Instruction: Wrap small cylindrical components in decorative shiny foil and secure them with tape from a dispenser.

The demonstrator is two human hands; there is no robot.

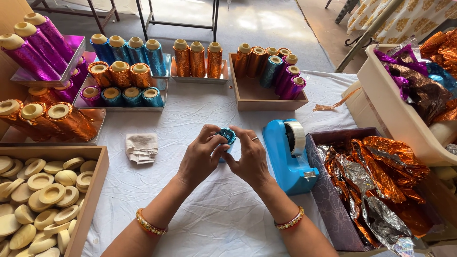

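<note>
My left hand (200, 157) and my right hand (250, 157) meet over the middle of the white cloth (214, 214), both gripping one small round piece wrapped in blue foil (227, 135). The fingertips of both hands press around its rim. A beaded bangle sits on each wrist. Most of the piece is hidden by my fingers.
A blue tape dispenser (290, 152) stands just right of my hands. A dark box of orange and silver foil sheets (376, 181) lies further right. A wooden tray of bare cream discs (38, 200) is at the left. Trays of foil-wrapped stacks (124, 76) line the back. A folded rag (142, 146) lies nearby.
</note>
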